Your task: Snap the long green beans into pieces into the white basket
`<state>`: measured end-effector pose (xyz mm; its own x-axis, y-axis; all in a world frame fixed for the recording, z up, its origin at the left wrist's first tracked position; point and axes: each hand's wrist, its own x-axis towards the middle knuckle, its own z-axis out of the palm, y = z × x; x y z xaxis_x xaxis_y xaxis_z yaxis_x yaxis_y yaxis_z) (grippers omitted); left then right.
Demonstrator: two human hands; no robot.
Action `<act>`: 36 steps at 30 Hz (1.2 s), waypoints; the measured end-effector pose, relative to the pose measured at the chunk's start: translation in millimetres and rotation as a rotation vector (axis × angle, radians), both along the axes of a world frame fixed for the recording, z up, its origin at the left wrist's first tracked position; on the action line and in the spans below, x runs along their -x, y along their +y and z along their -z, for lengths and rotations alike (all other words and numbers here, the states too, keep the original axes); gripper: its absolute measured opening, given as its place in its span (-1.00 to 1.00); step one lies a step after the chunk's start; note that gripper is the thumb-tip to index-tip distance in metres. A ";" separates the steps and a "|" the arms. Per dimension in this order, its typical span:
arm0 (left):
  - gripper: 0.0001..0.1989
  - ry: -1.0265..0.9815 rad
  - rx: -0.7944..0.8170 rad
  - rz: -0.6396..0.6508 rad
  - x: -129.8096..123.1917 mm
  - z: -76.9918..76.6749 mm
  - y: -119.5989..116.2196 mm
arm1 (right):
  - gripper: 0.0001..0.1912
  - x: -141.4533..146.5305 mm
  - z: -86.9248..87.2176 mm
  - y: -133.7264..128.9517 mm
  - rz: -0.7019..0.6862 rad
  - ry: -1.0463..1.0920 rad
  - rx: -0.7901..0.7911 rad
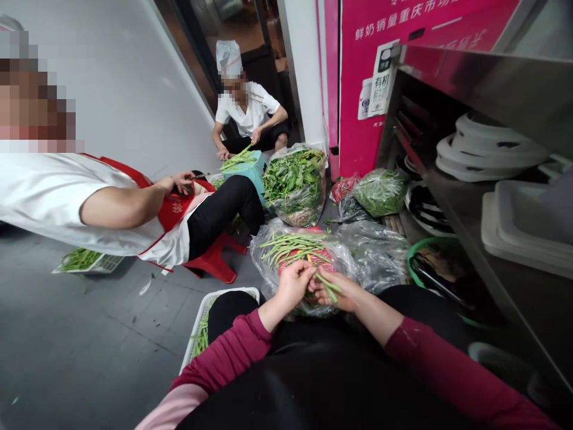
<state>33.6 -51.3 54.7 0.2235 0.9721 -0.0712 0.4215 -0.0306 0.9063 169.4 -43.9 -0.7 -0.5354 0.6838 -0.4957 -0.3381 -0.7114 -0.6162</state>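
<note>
Several green beans (330,289) lie in my right hand (336,290), whose fingers are curled round them, palm partly up. Touching the right hand's fingertips, my left hand (296,283) is closed in a pinch at the upper end of the beans; what it grips is too small to make out. Just beyond both hands, a loose pile of long green beans (295,242) rests on a red package (316,258) in an open clear plastic bag (264,242). A white basket (200,316) with more beans stands by my left leg.
A person in a red apron (172,209) sits at left on a red stool (219,257). Another person (250,110) squats behind a bag of leafy greens (295,179). Metal shelving (483,77) with white dishes rises at right, above a green-rimmed basket (412,266).
</note>
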 end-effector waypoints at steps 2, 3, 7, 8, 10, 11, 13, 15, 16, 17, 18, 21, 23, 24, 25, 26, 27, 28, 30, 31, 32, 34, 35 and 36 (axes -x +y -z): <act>-0.79 0.152 -0.108 0.086 7.0 7.3 2.8 | -0.66 -0.7 -3.2 -5.0 -0.139 0.084 0.111; -0.80 0.246 -0.168 0.161 11.6 11.6 4.0 | -0.69 -0.5 -4.4 -7.7 -0.175 0.086 0.148; -0.82 0.589 -0.226 0.438 29.7 34.7 11.7 | -0.70 2.5 -2.9 -15.2 -0.051 -0.093 0.179; -0.82 0.665 -0.221 0.447 33.8 42.0 16.4 | -0.70 2.8 -1.2 -15.7 0.028 -0.138 0.169; -0.78 0.796 -0.212 0.371 41.7 56.8 31.0 | -0.73 1.9 2.8 -14.5 0.195 -0.165 0.117; -0.73 0.855 -0.200 0.304 45.4 63.7 40.4 | -0.76 0.7 4.7 -12.9 0.259 -0.156 0.089; -0.65 0.957 -0.155 0.189 51.1 74.9 61.2 | -0.80 -1.8 7.8 -8.8 0.332 -0.115 0.058; -0.69 1.021 -0.108 0.155 52.7 82.8 81.0 | -0.80 -2.7 10.3 -4.6 0.357 -0.085 0.061; -0.71 1.036 -0.099 0.161 51.7 85.7 89.6 | -0.78 -2.3 11.6 -2.8 0.359 -0.081 0.058; -0.72 1.042 -0.099 0.172 49.5 88.0 97.1 | -0.76 -1.3 13.2 -1.2 0.356 -0.087 0.044; -0.72 1.046 -0.102 0.182 46.6 90.0 103.4 | -0.75 -0.1 15.4 0.7 0.343 -0.105 0.019; -0.72 1.072 -0.094 0.210 38.0 92.5 115.7 | -0.76 2.1 25.2 9.6 0.274 -0.258 -0.102; -0.73 1.083 -0.100 0.240 36.2 89.9 117.8 | -0.80 0.3 32.6 20.1 0.273 -0.409 -0.210; -0.73 1.083 -0.111 0.260 36.9 86.8 117.0 | -0.81 -1.4 35.6 26.4 0.295 -0.486 -0.269; -0.73 1.079 -0.122 0.280 38.4 82.5 114.9 | -0.83 -3.4 37.7 32.9 0.327 -0.561 -0.327; -0.73 1.073 -0.141 0.305 40.4 76.8 111.6 | -0.84 -5.2 38.6 39.2 0.354 -0.633 -0.382; -0.73 1.068 -0.171 0.335 42.5 69.9 107.4 | -0.84 -6.5 38.2 44.8 0.366 -0.702 -0.432; -0.73 1.066 -0.212 0.370 44.5 62.1 102.6 | -0.84 -7.0 36.6 49.3 0.356 -0.766 -0.476; -0.75 1.057 -0.337 0.439 47.2 44.8 92.3 | -0.87 -5.4 30.0 54.2 0.271 -0.851 -0.550; -0.75 1.046 -0.403 0.463 47.9 36.0 87.6 | -0.88 -3.4 25.6 54.5 0.217 -0.864 -0.581; -0.74 1.030 -0.453 0.474 48.1 27.8 83.5 | -0.88 -0.9 20.9 53.4 0.172 -0.854 -0.608; -0.74 0.986 -0.484 0.450 47.9 13.7 78.1 | -0.86 4.0 11.9 48.3 0.125 -0.769 -0.624; -0.74 0.962 -0.480 0.423 47.6 8.2 76.9 | -0.85 5.8 8.2 44.9 0.105 -0.691 -0.605; -0.74 0.935 -0.470 0.394 47.2 3.9 76.5 | -0.81 7.0 5.2 41.4 0.077 -0.596 -0.572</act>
<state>-13.6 25.2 50.8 0.5729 0.8194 -0.0165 0.8163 -0.5687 0.1012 162.4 -2.5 -5.9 -0.2344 0.9404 -0.2463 0.1241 -0.2224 -0.9670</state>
